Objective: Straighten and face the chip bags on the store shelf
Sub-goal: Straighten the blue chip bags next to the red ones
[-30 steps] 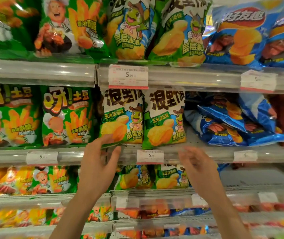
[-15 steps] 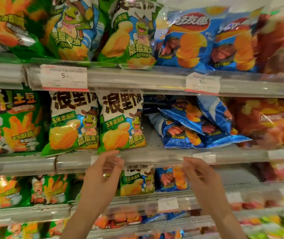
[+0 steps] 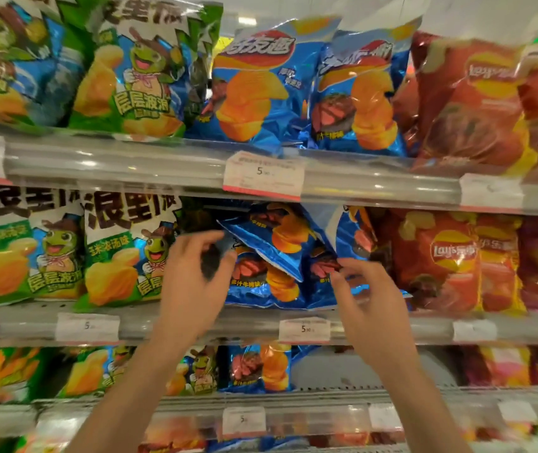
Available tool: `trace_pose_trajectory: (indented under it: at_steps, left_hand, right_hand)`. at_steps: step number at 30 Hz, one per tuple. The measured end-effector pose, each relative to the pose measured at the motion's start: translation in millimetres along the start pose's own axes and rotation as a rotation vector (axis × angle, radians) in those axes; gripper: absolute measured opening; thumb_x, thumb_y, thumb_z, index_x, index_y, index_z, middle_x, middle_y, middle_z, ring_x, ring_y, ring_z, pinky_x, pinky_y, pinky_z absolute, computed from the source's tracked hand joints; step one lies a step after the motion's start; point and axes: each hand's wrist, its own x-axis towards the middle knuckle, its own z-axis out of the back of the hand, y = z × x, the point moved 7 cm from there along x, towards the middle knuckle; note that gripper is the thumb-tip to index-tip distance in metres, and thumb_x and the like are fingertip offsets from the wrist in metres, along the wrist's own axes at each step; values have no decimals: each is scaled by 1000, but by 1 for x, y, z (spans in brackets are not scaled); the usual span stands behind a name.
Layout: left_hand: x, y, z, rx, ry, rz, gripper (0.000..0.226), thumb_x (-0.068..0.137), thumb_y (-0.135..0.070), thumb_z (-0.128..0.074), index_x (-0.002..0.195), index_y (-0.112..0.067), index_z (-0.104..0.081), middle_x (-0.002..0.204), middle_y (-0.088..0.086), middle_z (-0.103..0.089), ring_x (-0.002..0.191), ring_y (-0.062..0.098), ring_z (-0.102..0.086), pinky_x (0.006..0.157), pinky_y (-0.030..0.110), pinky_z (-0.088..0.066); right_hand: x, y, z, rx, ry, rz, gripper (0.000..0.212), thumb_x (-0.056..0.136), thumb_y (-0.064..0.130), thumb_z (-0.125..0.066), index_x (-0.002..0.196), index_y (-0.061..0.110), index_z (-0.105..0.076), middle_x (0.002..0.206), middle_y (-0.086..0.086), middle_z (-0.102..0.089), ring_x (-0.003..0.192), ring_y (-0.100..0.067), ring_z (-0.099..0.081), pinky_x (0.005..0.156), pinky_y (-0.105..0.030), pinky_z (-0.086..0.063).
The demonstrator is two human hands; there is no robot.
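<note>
Several blue chip bags (image 3: 274, 246) lie tumbled and tilted in a heap on the middle shelf (image 3: 228, 322), between upright green bags (image 3: 123, 253) and red bags (image 3: 437, 259). My left hand (image 3: 192, 276) is raised at the heap's left edge, fingers curled and touching the corner of a blue bag. My right hand (image 3: 369, 295) is at the heap's lower right, fingertips pinched at the bottom of a blue bag (image 3: 346, 282). Whether either hand has a firm hold is unclear.
The shelf above holds upright green, blue (image 3: 261, 89) and red bags behind a clear rail with a price tag (image 3: 262, 174). Lower shelves carry more bags (image 3: 261, 367). Price tags (image 3: 303, 328) line the middle shelf's front rail.
The view has shifted right and closer to the blue bags. Both hands rose from the shelf rail up to the heap of blue bags and closed their fingers on it.
</note>
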Motion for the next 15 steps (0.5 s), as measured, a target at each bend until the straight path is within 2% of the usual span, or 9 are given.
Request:
trace_pose_trajectory:
  at_steps: [2,4,5,7,10,15]
  left_hand:
    - [24,-3,-12,87,-13,12,42,93,-36,-66,131,-22,-58,128,7,-53,124,25,-49,105,36,-40]
    - [44,-1,-27,124,17,59,53,93,-40,-65,140,-19,-52,137,14,-49,131,30,-44,106,36,-35]
    - [52,1,-35,114,43,98,57,93,-42,-65,142,-19,-49,138,16,-49,131,32,-45,105,37,-37]
    - [61,9,-48,70,98,178,59,94,-45,-64,144,-19,-46,137,15,-53,127,33,-51,99,35,-42]
    - [68,13,-53,54,117,191,52,92,-40,-68,135,-16,-53,127,10,-64,116,30,-61,89,33,-47]
    - [64,15,-43,-63,110,224,49,83,-33,-80,124,-13,-61,111,6,-67,103,22,-64,85,34,-52]
  right_hand:
    - [19,3,2,-120,-5,83,19,96,29,-62,114,33,-63,112,16,-60,110,-13,-57,93,-34,-48]
    - [33,1,-6,-140,48,99,28,98,29,-58,124,21,-63,102,24,-57,114,-20,-58,95,-44,-50]
    - [37,-2,-12,-117,84,83,30,99,30,-56,127,21,-61,101,23,-58,110,-20,-61,93,-45,-52]
    - [43,-6,-22,-101,142,68,35,98,34,-55,131,23,-58,116,11,-63,110,-19,-64,93,-44,-54]
    - [51,-11,-31,-127,191,74,41,97,37,-57,135,21,-55,142,1,-54,128,-22,-54,104,-46,-49]
    - [60,-14,-32,-156,188,-5,48,96,39,-60,137,15,-54,149,-4,-48,137,-23,-45,113,-37,-39]
